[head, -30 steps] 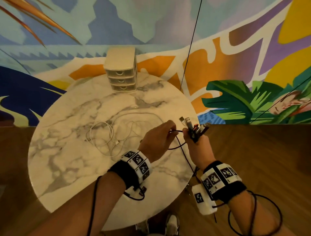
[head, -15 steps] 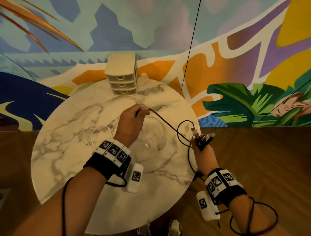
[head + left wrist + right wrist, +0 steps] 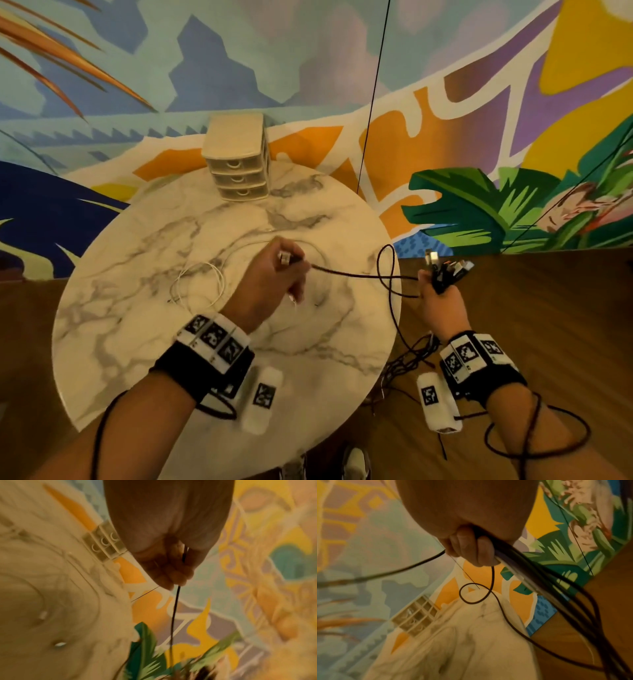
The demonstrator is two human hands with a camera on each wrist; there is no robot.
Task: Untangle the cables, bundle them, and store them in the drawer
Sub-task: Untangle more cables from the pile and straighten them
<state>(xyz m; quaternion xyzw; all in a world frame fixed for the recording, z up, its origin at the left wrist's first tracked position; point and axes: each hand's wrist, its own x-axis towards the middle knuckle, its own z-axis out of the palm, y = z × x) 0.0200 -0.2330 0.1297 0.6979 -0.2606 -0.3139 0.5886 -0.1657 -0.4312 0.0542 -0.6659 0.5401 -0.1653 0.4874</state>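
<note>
My left hand (image 3: pixel 274 274) hovers over the middle of the marble table (image 3: pixel 137 342) and grips the plug end of a black cable (image 3: pixel 349 273); in the left wrist view the black cable (image 3: pixel 174 612) runs out below the curled fingers (image 3: pixel 164 573). The cable stretches right, forms a loop, and reaches my right hand (image 3: pixel 436 291). That hand, just past the table's right edge, grips a bunch of black cables (image 3: pixel 539 577) with several plugs (image 3: pixel 445 267) sticking up. White cables (image 3: pixel 202 284) lie loose on the table. A small three-drawer unit (image 3: pixel 236 168) stands at the far edge, drawers closed.
Black cable slack (image 3: pixel 407 363) hangs off the table's right edge toward the wooden floor (image 3: pixel 548 342). A painted mural wall (image 3: pixel 445 137) stands right behind the table. My shoes (image 3: pixel 356 466) show below the near edge.
My left hand slid along the black cable, first up and left from the right hand, then back right to its plug end. The right hand stayed put with its bunch.
</note>
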